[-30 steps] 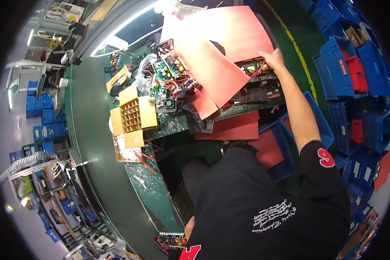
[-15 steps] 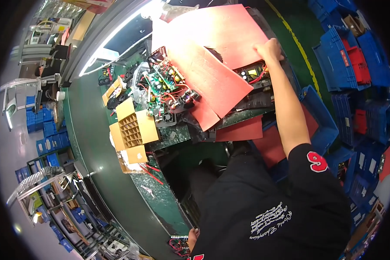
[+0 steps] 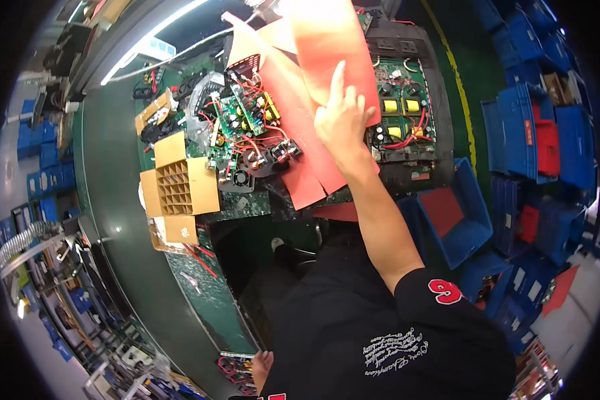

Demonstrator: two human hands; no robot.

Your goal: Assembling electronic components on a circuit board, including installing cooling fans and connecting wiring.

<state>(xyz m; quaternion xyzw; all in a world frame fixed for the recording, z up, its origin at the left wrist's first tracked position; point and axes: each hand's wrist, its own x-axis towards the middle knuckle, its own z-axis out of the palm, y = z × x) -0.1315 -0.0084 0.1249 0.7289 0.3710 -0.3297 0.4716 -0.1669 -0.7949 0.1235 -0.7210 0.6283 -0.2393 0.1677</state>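
My right hand reaches out over the green bench and grips the lower edge of a large red sheet, which it holds up. A second red sheet lies beneath it on the bench. Just right of the hand sits an open black unit with a green circuit board showing yellow parts and red wires. My left hand is low at the bench's near edge, beside a small part with red wires. Its grip is hidden.
A heap of green circuit boards with fans and red wires lies left of the sheets. An open cardboard box with dividers stands nearer the left. Blue bins crowd the floor at right, one holding a red sheet.
My right hand has lifted the red sheet up and toward the left, uncovering the black unit and its green board. The left hand has stayed at the bench edge.
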